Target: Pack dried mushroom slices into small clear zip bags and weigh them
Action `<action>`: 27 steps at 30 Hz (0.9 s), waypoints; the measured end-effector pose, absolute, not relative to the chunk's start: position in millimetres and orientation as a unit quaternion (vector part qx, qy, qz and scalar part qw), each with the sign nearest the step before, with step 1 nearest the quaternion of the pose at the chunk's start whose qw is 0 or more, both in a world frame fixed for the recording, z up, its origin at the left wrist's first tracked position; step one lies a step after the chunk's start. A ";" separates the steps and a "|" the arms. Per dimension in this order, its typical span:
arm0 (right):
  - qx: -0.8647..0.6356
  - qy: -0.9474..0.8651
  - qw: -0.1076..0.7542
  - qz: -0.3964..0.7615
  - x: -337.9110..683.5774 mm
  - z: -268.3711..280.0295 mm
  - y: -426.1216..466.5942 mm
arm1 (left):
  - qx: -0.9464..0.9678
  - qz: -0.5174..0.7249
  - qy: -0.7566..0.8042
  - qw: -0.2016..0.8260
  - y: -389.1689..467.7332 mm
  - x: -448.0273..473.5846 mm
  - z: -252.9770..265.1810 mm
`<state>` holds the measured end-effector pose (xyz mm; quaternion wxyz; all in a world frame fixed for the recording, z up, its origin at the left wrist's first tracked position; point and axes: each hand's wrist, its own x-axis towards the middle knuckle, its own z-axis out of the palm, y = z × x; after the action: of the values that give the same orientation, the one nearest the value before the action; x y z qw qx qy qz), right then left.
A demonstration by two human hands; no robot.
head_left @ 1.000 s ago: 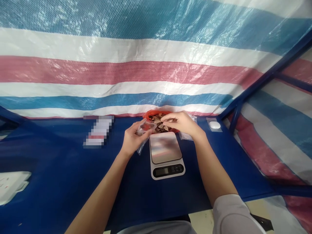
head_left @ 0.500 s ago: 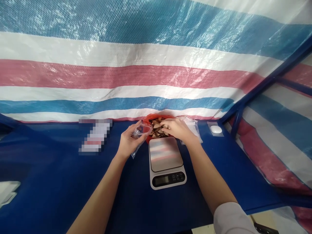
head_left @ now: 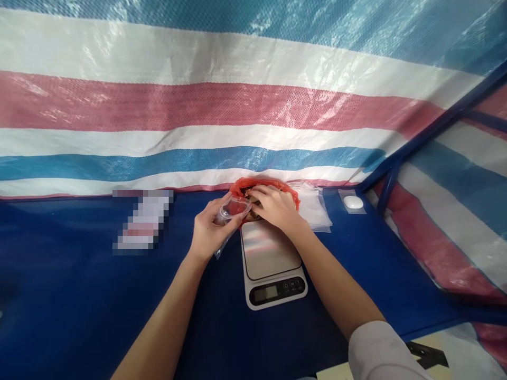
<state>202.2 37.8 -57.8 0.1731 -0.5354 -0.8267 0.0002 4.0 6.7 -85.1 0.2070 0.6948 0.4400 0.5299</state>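
Note:
My left hand (head_left: 210,224) is closed on a clear plastic bag (head_left: 233,207), its mouth spread apart and facing the red bag. Over the red plastic bag (head_left: 242,184) is my right hand (head_left: 273,207), fingers curled down among brown dried pieces (head_left: 253,215). The hand covers most of these pieces, and its fingertips are hidden, so I cannot tell what they grip. Just in front of the red bag sits a white kitchen scale (head_left: 271,253) with a bare metal plate and a dark display panel.
Flat clear bags (head_left: 315,208) lie right of the red bag. Farther right, a white oval object (head_left: 353,202) rests on a small clear packet. A blurred-out paper (head_left: 144,221) lies at the left on the blue table (head_left: 99,295). Striped sheeting (head_left: 198,105) rises behind.
My right hand has moved left and deeper over the brown pieces, toward the clear bag's mouth. The left hand keeps its hold. The camera view has shifted slightly.

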 end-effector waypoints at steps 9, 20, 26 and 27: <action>-0.566 -0.807 0.169 0.018 204.1 -51.9 38.9 | 0.690 0.525 0.451 0.212 3.4 9.0 -79.8; -0.571 -0.771 0.273 0.065 223.5 -40.3 40.8 | 0.685 0.543 0.434 0.217 5.6 9.7 -84.7; -0.551 -0.783 0.280 0.068 221.3 -43.0 41.0 | 0.688 0.537 0.437 0.218 4.9 9.0 -83.4; -0.550 -0.786 0.274 0.063 220.0 -44.4 41.2 | 0.687 0.536 0.440 0.218 4.6 9.0 -83.1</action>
<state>220.0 41.2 -44.4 0.2739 -0.5500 -0.7865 0.0635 9.0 4.6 -83.1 0.2176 0.6868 0.4401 0.5359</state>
